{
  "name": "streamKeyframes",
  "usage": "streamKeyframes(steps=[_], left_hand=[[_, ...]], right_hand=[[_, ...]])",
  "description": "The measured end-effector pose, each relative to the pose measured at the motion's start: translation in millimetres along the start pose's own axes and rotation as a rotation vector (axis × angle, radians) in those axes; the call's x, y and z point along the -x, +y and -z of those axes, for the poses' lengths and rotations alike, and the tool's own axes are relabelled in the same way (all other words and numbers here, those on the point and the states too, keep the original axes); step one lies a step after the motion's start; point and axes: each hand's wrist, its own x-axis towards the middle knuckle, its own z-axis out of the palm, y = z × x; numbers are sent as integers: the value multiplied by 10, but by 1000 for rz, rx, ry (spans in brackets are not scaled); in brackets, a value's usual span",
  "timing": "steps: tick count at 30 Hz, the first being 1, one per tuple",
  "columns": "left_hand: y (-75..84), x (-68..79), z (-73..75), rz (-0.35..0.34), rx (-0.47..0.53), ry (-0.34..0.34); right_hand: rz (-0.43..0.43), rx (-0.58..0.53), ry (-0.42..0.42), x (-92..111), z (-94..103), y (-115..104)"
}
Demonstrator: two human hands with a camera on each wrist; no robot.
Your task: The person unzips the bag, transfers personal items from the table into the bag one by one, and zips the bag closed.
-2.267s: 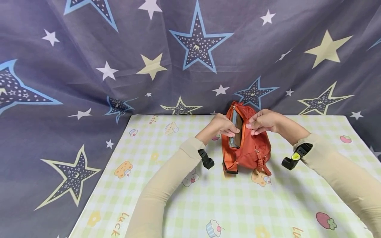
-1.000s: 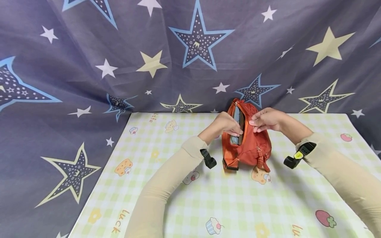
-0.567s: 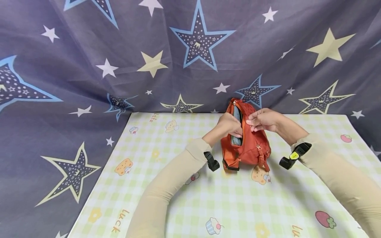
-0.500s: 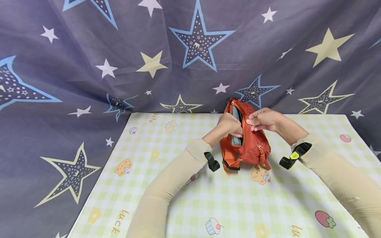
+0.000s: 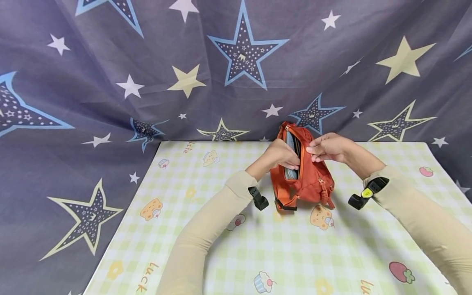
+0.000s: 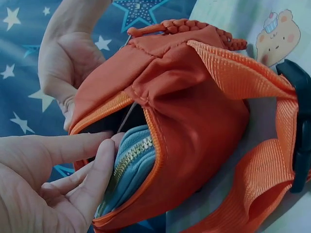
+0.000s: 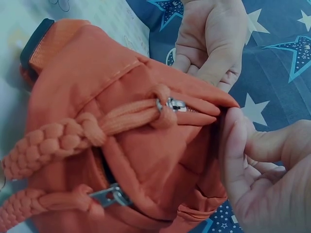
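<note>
An orange-red sling bag (image 5: 314, 180) stands near the table's back edge, its zipped mouth gaping toward the left. My left hand (image 5: 282, 155) has its fingertips in that mouth. In the left wrist view a light-blue pouch (image 6: 138, 150) with a gold zip fills the near side of the opening, just beside the left thumb and forefinger. Beyond it lies a dark flat thing, mostly hidden; I cannot tell whether the left fingers grip it. My right hand (image 5: 329, 148) pinches the mouth's right edge between thumb and fingers, drawing it outward. Braided zip pulls (image 7: 53, 141) hang from the bag.
A green-checked tablecloth with cartoon prints covers the table (image 5: 236, 258). Behind it hangs a dark curtain (image 5: 155, 73) with stars, close to the bag. The bag's strap with a black buckle (image 6: 299, 121) trails on the left wrist view's right side.
The brown flat thing at my left fingers has sunk into the bag and shows only as a dark strip. My left hand dipped deeper, then drew back slightly. The right hand keeps its hold.
</note>
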Motion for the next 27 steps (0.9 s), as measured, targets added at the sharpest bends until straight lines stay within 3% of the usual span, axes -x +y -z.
streamKeyframes(steps=[10,19,23,27], left_hand=[[-25,59,-67,-79,-55,115],[27,57,-169,-70,-100,174],[17,46,-126,-42,-94,137],[40,33,2,4,-69,3]], right_hand=[[-5,36,11,22,-10,-6],[-13,-17,-1,-13,5,8],[-26,-42,-17,-14,10,26],[-25,-38,-45,-20,9,48]])
